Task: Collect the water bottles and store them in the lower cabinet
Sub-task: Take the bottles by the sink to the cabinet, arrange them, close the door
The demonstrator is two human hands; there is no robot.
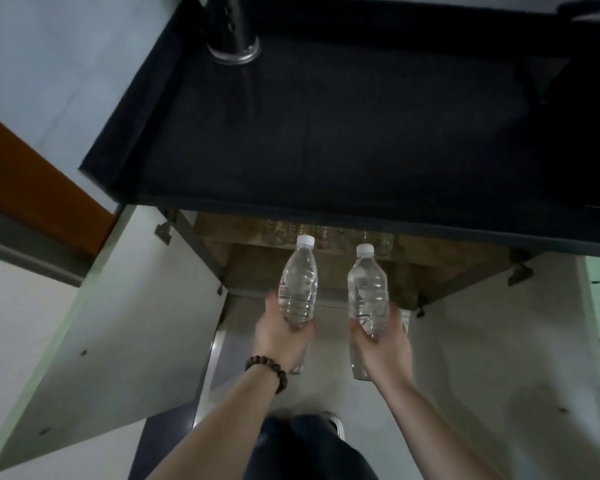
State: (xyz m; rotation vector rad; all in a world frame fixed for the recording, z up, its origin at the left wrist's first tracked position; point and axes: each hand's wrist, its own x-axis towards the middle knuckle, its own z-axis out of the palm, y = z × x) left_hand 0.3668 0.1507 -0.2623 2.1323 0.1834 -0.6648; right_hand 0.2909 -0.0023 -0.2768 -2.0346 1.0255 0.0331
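Observation:
Two clear water bottles with white caps are held out in front of the open lower cabinet (326, 268), caps pointing toward it. My left hand (281, 336), with a bead bracelet on its wrist, grips the base of the left bottle (298, 284). My right hand (383, 341) grips the lower part of the right bottle (367, 289). A further clear bottle (359, 362) shows under my right hand, and part of another under my left. Inside the cabinet, a wooden shelf carries several clear glass items at the back.
A dark countertop (326, 133) overhangs the cabinet, with a metal post (232, 36) standing at its back left. Both white cabinet doors stand open, the left door (118, 323) and the right door (499, 341). My legs and a shoe (333, 422) are below.

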